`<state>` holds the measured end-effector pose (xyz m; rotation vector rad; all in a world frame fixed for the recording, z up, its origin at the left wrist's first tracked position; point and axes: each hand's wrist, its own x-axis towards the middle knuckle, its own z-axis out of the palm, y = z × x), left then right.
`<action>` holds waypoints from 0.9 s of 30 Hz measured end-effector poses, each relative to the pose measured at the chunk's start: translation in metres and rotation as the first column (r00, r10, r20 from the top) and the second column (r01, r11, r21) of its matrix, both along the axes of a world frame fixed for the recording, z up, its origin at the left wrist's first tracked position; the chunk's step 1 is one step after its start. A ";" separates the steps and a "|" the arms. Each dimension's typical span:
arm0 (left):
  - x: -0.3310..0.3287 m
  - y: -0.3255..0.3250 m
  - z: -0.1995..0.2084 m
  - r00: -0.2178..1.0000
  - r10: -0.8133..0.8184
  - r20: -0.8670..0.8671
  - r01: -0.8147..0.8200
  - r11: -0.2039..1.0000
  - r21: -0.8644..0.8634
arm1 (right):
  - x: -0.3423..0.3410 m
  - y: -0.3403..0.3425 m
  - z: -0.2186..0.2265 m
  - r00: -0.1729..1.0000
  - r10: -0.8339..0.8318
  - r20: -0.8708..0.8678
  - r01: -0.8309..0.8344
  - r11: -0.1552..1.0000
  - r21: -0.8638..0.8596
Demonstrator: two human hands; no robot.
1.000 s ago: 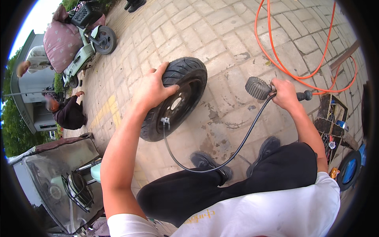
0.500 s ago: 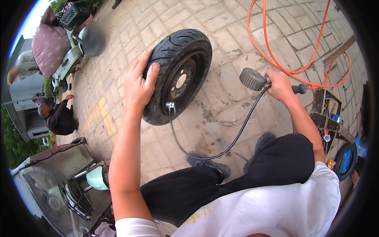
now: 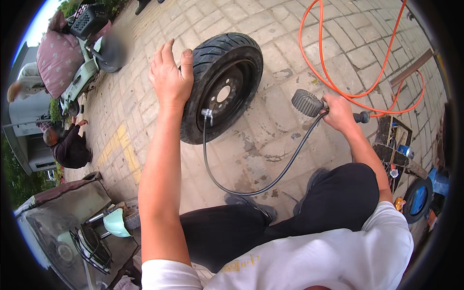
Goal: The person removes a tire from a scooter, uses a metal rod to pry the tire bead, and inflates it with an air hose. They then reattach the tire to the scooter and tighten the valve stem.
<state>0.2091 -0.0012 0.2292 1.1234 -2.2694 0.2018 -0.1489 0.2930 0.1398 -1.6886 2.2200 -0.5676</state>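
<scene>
A small scooter wheel point(image 3: 241, 89), a black treaded tyre on a dark rim, stands leaning on the paving in front of me. Beside its left upper side is my left hand point(image 3: 171, 77), fingers spread and holding nothing; whether the palm still brushes the tyre I cannot tell. A silver air chuck point(image 3: 207, 115) sits at the rim's near edge, at the valve. From it a black hose point(image 3: 270, 187) loops to a tyre inflator point(image 3: 307, 103) with a ribbed grey gauge cover. My right hand point(image 3: 339, 112) is closed around the inflator's handle.
An orange air hose point(image 3: 321, 63) coils at the right, by a metal bar point(image 3: 412, 67). Nearer stand a tool rack point(image 3: 394, 137) and another tyre point(image 3: 418, 200). A crouching person point(image 3: 70, 147), a pale green scooter point(image 3: 77, 82) and a covered vehicle point(image 3: 53, 212) are at the left.
My left hand has loosened from the tyre, its fingers lifting up and away. The wheel has shifted and turned slightly. My right hand still holds the inflator.
</scene>
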 end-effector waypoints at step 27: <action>-0.025 0.047 0.067 0.937 -0.074 -0.341 0.259 0.801 0.540 | 0.034 0.028 -0.023 0.996 0.087 0.008 -0.087 0.979 0.187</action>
